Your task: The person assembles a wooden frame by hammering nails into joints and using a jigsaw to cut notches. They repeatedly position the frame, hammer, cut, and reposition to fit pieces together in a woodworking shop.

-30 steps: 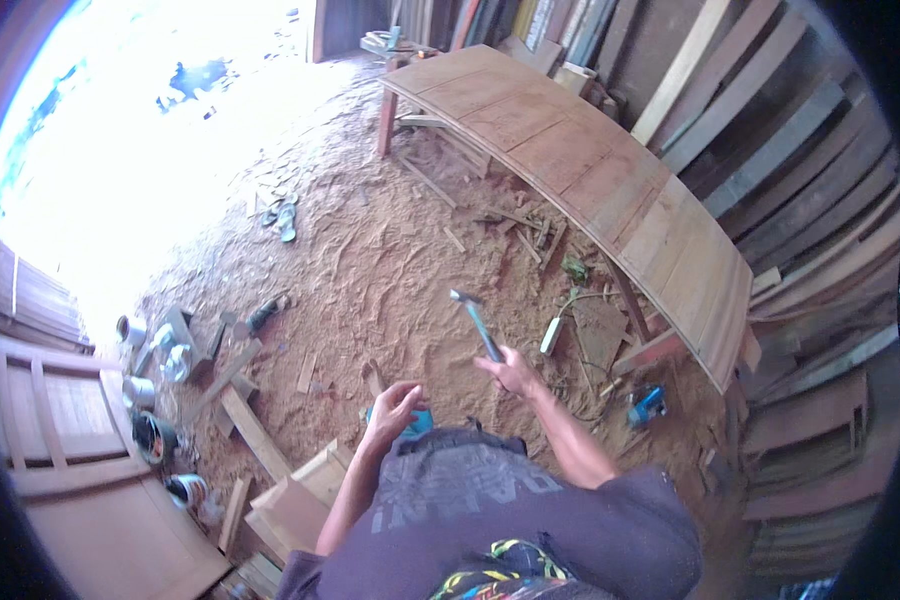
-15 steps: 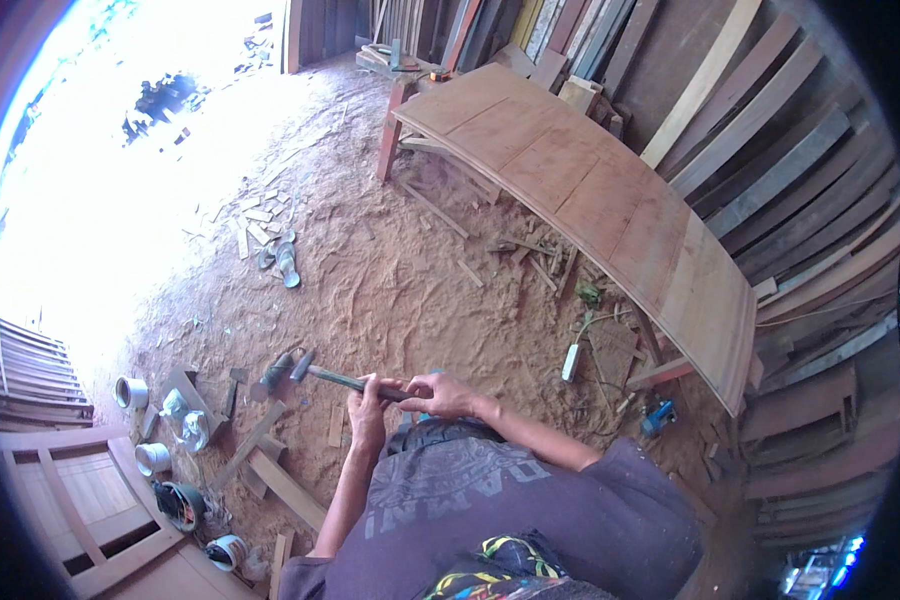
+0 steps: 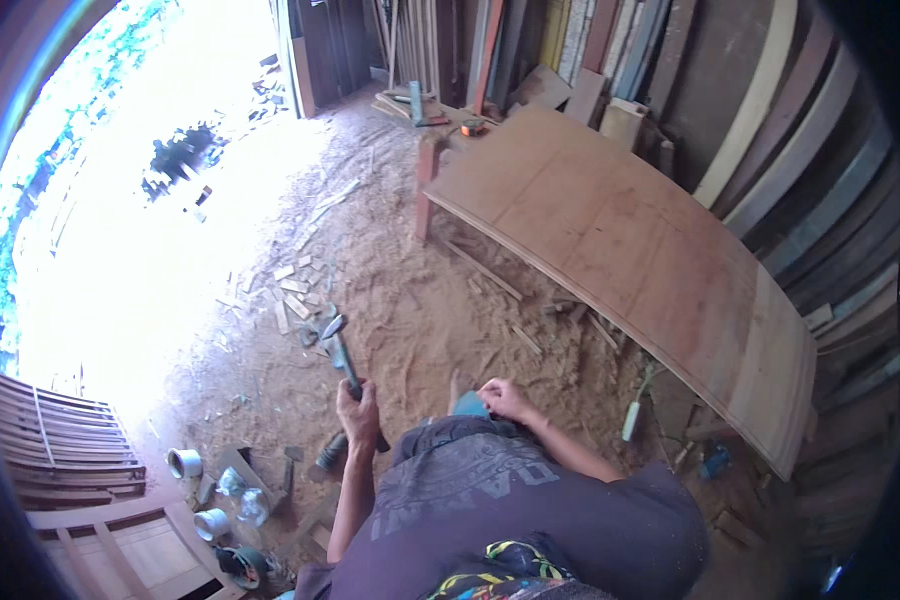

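Note:
In my left hand (image 3: 358, 408) is a hammer (image 3: 341, 352), gripped by the handle. Its metal head points up and away from me, over the sawdust-covered ground. My right hand (image 3: 507, 399) is apart from the hammer, close to my waist and above the blue-green cloth (image 3: 470, 405) at my leg. Its fingers are curled together; whether anything small is between them is hidden. To the right of both hands stretches a long wooden panel (image 3: 610, 240) raised on supports.
A tape measure (image 3: 473, 128) lies by the panel's far end. Left of me are white buckets (image 3: 184, 463), clear plastic bags (image 3: 252, 506) and a slatted wooden frame (image 3: 135, 555). Wood offcuts (image 3: 295, 300) litter the ground ahead. Planks (image 3: 760, 130) lean along the right wall.
My right hand has come off the hammer handle and moved right. The left hand now holds the hammer alone, its head turned farther from me. The view has shifted leftward.

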### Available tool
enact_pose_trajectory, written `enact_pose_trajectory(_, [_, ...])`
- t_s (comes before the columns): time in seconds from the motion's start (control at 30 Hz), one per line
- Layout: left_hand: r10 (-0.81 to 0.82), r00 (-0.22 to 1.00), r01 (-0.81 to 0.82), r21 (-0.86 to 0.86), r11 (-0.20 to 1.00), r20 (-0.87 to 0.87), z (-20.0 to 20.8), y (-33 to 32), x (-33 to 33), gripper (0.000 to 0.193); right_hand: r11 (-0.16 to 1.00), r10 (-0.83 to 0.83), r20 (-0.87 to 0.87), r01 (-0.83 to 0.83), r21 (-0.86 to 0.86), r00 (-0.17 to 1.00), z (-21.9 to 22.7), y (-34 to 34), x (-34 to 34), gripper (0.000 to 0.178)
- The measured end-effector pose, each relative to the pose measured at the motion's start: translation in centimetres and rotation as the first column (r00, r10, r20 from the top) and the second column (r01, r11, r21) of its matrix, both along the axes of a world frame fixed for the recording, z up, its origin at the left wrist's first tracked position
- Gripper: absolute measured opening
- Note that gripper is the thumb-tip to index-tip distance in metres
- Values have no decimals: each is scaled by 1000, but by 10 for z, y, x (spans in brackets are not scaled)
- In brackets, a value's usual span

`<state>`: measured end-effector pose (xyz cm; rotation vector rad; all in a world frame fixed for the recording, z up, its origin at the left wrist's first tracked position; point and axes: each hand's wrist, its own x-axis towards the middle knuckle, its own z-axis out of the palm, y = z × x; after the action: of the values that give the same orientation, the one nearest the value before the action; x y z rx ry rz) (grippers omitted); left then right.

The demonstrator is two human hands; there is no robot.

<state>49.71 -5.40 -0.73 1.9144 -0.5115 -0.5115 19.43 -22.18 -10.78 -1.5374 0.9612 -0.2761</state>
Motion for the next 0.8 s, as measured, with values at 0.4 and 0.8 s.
enact_pose_trajectory(0.4, [-384,910,367,129,921,154,29,-283,118,36,866,-395,-281,457,205,874,-25,-75,-21,31])
enact_pose_trajectory(0.8, [-699,708,695,81,715,95,14,-695,211,46,383,-623,-726,923,43,292,-27,8,106,29])
